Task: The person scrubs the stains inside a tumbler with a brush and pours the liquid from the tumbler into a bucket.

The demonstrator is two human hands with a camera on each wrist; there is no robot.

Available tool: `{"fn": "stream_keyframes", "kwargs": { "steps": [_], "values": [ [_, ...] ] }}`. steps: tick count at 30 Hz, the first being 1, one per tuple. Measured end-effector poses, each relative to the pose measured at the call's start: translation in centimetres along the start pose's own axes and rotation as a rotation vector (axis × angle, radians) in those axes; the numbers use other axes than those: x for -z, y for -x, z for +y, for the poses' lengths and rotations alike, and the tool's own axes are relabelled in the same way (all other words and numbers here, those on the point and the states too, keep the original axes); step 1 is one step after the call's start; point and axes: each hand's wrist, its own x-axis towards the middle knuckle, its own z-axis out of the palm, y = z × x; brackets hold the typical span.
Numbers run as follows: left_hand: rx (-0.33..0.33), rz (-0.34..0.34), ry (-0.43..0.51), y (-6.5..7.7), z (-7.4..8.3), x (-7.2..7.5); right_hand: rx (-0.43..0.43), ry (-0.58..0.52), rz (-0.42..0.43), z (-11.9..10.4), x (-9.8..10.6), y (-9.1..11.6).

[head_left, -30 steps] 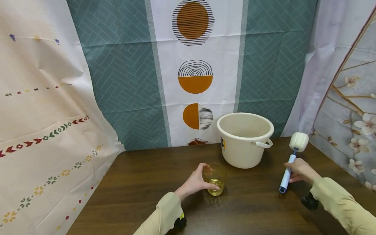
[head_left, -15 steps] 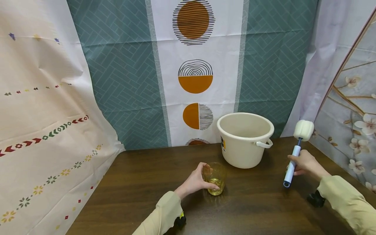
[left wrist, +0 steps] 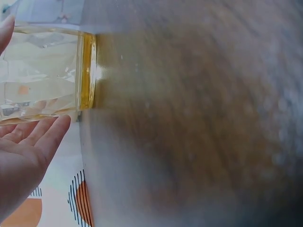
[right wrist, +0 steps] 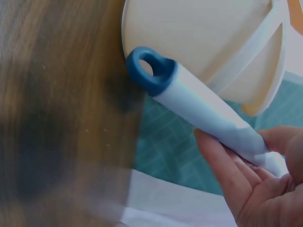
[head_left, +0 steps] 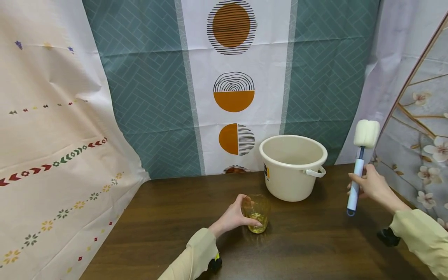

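My left hand (head_left: 235, 217) grips a yellow-tinted clear glass (head_left: 258, 212) that stands upright on the wooden table. In the left wrist view the glass (left wrist: 45, 73) lies between thumb and fingers, its base at the tabletop. Raised above the table at the right, my right hand (head_left: 376, 186) holds a sponge cup brush by its pale blue handle (head_left: 356, 182). The brush's white sponge head (head_left: 366, 133) points up. In the right wrist view, thumb and fingers pinch the handle (right wrist: 208, 111), whose dark blue end has a hanging hole; the sponge head is out of that view.
A cream bucket (head_left: 292, 171) with a white handle (head_left: 316, 172) stands at the back of the table (head_left: 182, 202), between the two hands. Patterned curtains (head_left: 150, 89) hang behind the table, and flowered cloth (head_left: 427, 171) borders it on the right.
My right hand has lifted the brush and moved slightly right, the brush now more upright. The left hand and the glass have stayed in place.
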Motion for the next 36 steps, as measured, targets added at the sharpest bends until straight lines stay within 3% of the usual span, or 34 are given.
{"fn": "stream_keyframes", "kwargs": {
  "steps": [3, 6, 10, 16, 20, 26, 36],
  "values": [
    [0.004, -0.003, 0.005, 0.0, 0.1, 0.0, 0.0, 0.117, 0.071, -4.0, -0.8, 1.4],
    [-0.001, -0.009, 0.021, 0.1, 0.5, 0.1, 0.02, 0.181, 0.092, -5.0, -1.0, 1.5],
    [0.006, -0.015, -0.002, -0.4, -0.8, -0.1, 0.039, 0.291, 0.108, -6.3, -1.3, 1.6],
    [0.029, -0.016, -0.038, -0.8, -1.8, -0.3, 0.157, 0.515, 0.163, -8.2, -1.8, 1.9],
    [0.022, -0.024, -0.026, -0.8, -1.4, -0.1, 0.182, 0.556, 0.163, -9.1, -2.2, 2.1],
    [0.018, -0.026, 0.007, 0.0, 0.7, 0.3, 0.18, 0.645, 0.143, -10.2, -2.9, 2.5],
    [0.036, -0.019, -0.024, 0.1, 1.3, 0.5, 0.354, 0.878, 0.153, -11.4, -3.6, 3.0]
  ]
}}
